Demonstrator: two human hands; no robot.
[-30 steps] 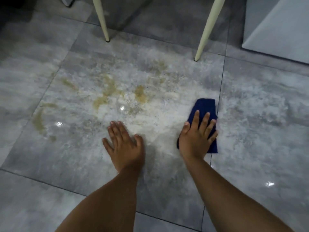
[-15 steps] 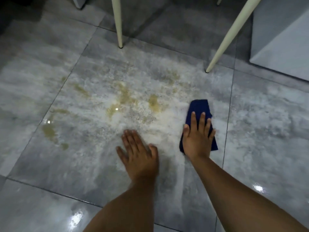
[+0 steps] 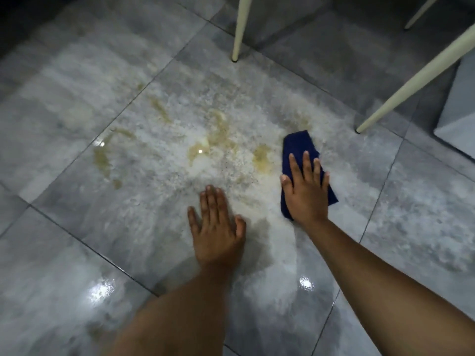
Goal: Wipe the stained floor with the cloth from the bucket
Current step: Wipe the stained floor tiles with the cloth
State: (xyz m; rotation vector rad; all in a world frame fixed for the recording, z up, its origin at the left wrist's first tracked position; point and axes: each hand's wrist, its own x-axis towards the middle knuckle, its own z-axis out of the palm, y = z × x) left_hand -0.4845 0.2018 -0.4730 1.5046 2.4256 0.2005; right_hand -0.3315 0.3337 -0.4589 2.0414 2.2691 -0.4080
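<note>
A dark blue cloth [image 3: 298, 147] lies flat on the grey tiled floor [image 3: 77, 227], right of centre. My right hand [image 3: 307, 192] presses down on its near half, fingers spread. Just left of the cloth spreads a yellow-brown stain [image 3: 218, 142] with more streaks further left [image 3: 101, 158], amid a whitish wet film. My left hand [image 3: 217, 228] rests palm-down on the bare wet tile, holding nothing. No bucket is in view.
Two cream furniture legs stand on the floor behind the stain, one upright [image 3: 240, 27] and one slanted at the right [image 3: 411, 80]. A third leg [image 3: 421, 11] shows top right. A pale cabinet or appliance base [image 3: 460, 122] sits at the right edge.
My right hand has slid the cloth leftwards, off the tile joint and up to the stain's right edge. The view has swung right and tilted. My left hand stays planted.
</note>
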